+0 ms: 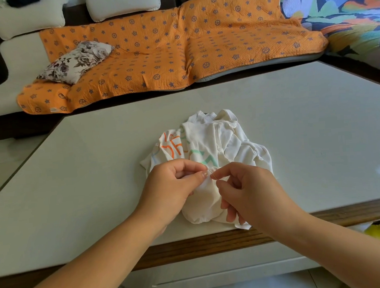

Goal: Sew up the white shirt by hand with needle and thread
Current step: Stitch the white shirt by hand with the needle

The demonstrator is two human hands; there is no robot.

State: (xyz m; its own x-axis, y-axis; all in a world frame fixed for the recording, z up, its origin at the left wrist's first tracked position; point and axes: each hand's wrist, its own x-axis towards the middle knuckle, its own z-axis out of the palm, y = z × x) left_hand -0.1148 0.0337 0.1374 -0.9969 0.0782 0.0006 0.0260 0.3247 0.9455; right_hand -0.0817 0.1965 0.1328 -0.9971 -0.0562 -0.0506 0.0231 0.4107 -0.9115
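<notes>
A crumpled white shirt with orange and green print lies on the pale table, its near part hanging close to the front edge. My left hand pinches a fold of the shirt between thumb and forefinger. Just to its right, my right hand pinches a thin needle, whose tip meets the fabric by my left thumb. The thread is too fine to make out.
A sofa with an orange patterned cover and a floral cushion stands behind the table. A colourful blanket lies at the back right. The table's wooden front edge runs under my wrists. Something yellow sits below at right.
</notes>
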